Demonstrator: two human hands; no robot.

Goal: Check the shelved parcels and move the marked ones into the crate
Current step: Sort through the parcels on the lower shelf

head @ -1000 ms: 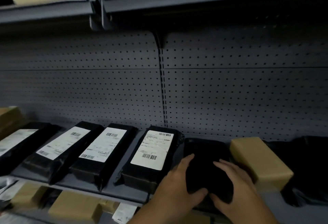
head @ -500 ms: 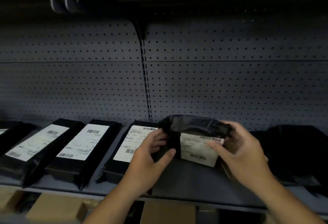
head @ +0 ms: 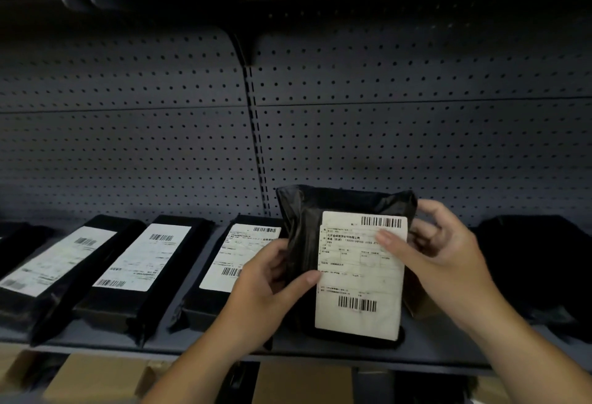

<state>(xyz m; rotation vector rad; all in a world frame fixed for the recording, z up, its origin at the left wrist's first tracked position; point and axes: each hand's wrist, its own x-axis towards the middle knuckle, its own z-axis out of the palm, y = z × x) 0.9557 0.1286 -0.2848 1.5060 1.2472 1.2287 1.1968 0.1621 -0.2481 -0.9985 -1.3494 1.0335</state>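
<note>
The person is standing a black parcel (head: pixel 301 243) up on its end at the front of the shelf (head: pixel 448 349), with its long axis running upright and its white label (head: pixel 362 282) facing back toward them. The bottom edge seems to be resting on the shelf or just above it; I cannot tell which.

The left hand (head: pixel 266 278) is gripping the left edge with the thumb lying across the black wrap, its tip at the label's edge. The right hand (head: pixel 439 250) is holding the right edge with its thumb pressing on the upper part of the label. The parcel is sitting squarely between both hands, so neither one is nearer.

The print is too small to show whether this one is marked. The crate is not in view, so I cannot tell which way the parcel has to travel. It will probably come straight out toward the person, away from the back panel (head: pixel 416 147).

To the left a neighbouring parcel (head: pixel 234 253) is lying flat with its label up, just beside the left hand. A dark bag (head: pixel 538 259) is slumping to the right.
</note>
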